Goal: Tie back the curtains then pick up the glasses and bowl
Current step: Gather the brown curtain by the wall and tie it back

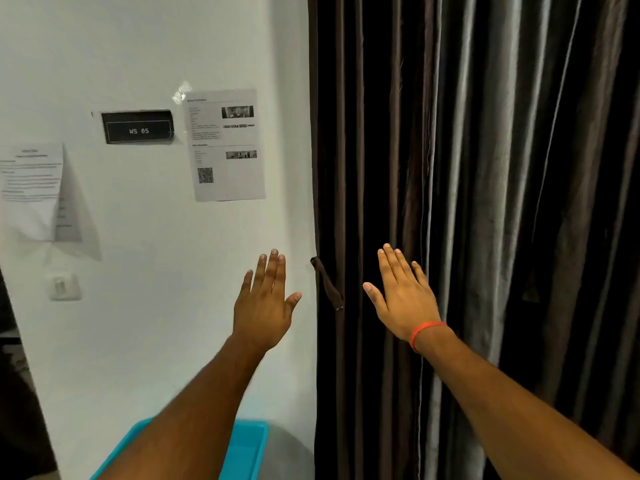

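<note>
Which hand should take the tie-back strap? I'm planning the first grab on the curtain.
Probably the left hand: its thumb points at the tie-back strap hanging at the curtain edge, on the wall side. The right hand, also open, is over the folds, better placed to gather them.

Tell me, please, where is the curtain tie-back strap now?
In the head view, the tie-back strap hangs at the left edge of the dark curtain, beside the white wall, between the left hand and right hand.

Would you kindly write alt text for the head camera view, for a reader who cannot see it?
Two open hands reach forward: the left hand before a white wall, the right hand before a closed dark brown curtain. A tieback strap hangs loose at the curtain's edge between them. Printed sheets and a "WS 05" sign hang on the wall.
</note>
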